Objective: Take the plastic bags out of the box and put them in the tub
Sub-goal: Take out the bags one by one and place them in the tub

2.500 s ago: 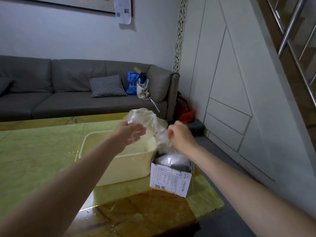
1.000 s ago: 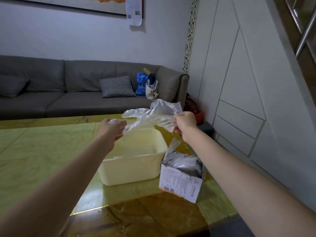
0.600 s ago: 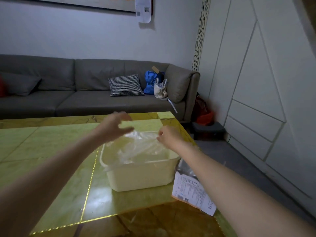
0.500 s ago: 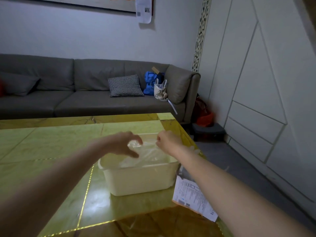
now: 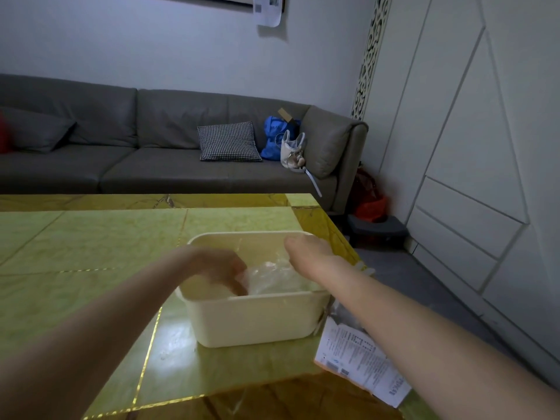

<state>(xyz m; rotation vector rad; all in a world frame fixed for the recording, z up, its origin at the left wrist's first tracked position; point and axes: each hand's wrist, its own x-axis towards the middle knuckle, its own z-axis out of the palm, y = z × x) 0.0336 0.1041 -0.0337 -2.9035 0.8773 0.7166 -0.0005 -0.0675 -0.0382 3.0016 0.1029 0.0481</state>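
Note:
A cream plastic tub (image 5: 254,321) stands on the green table. A crumpled clear plastic bag (image 5: 274,278) lies inside it. My left hand (image 5: 219,266) reaches down into the tub, its fingertips on the bag's left edge. My right hand (image 5: 306,248) hovers over the tub's far right corner with its fingers curled away from the camera; whether it holds the bag is hidden. The cardboard box (image 5: 359,357) with a white printed label sits just right of the tub, partly under my right forearm, with more plastic showing at its top.
The glossy green and gold table (image 5: 91,268) ends close to the box on the right. Beyond it stands a grey sofa (image 5: 151,165) with a checked cushion and bags. White wall panels (image 5: 469,177) stand to the right.
Both hands carried the clear bag from above the box over to the tub and lowered it inside. The left hand has sunk deeper into the tub since half a second ago.

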